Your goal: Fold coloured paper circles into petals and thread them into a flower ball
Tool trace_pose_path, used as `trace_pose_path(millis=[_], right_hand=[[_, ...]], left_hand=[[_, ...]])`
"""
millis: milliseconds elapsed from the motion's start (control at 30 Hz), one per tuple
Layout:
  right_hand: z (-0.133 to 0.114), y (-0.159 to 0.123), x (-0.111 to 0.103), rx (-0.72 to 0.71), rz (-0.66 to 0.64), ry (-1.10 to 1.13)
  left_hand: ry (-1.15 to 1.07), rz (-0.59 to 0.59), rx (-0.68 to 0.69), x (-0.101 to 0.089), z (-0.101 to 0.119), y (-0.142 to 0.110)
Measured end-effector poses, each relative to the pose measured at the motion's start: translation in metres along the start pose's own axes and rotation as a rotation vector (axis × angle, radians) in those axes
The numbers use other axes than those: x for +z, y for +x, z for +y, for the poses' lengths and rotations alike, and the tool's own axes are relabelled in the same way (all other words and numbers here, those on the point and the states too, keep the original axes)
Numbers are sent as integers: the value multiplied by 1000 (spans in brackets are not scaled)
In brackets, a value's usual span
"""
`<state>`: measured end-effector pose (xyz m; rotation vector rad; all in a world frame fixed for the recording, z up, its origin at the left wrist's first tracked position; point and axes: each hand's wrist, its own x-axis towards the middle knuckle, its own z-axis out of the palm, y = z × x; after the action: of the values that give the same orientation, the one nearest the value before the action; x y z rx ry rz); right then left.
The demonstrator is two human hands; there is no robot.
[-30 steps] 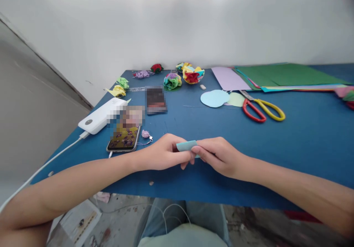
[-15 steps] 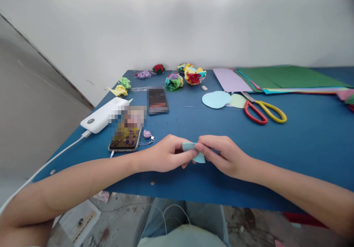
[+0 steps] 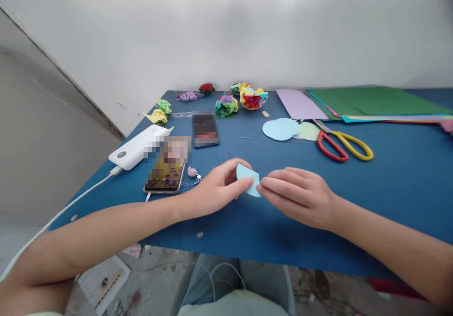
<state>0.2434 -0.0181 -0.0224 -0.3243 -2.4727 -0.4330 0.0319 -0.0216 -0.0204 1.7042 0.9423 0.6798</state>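
A light blue paper piece (image 3: 247,174), folded into a wedge with a curved edge, is raised over the front of the table. My left hand (image 3: 228,181) pinches it, thumb across the near face and fingers behind. At the paper's right edge are the fingertips of my right hand (image 3: 300,195), drawn together and meeting that edge; its thumb is mostly hidden. Beyond my hands lie a light blue paper circle (image 3: 281,129) and a pale green one (image 3: 309,131). Red-and-yellow-handled scissors (image 3: 343,144) rest beside them, blades partly covered by the handles' surroundings.
Coloured sheets (image 3: 382,101) are stacked at the back right. Several crumpled paper flowers, including a multicoloured one (image 3: 226,106), line the back. On the left are a white power bank (image 3: 138,148), a cabled phone (image 3: 166,172) and a dark phone (image 3: 205,129). An eraser (image 3: 265,114) lies behind.
The folded paper has been lifted and turned so more of its face shows. My right hand has shifted slightly right, its fingers straighter. The view has moved a little left.
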Motion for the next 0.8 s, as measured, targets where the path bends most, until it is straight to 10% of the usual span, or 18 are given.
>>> trace_pose_path(millis=[300, 800], right_hand=[[-9, 2, -1, -8, -13, -92], [-18, 10, 12, 732, 123, 676]], left_hand=[[342, 327, 381, -4, 4, -3], [350, 35, 362, -1, 4, -8]])
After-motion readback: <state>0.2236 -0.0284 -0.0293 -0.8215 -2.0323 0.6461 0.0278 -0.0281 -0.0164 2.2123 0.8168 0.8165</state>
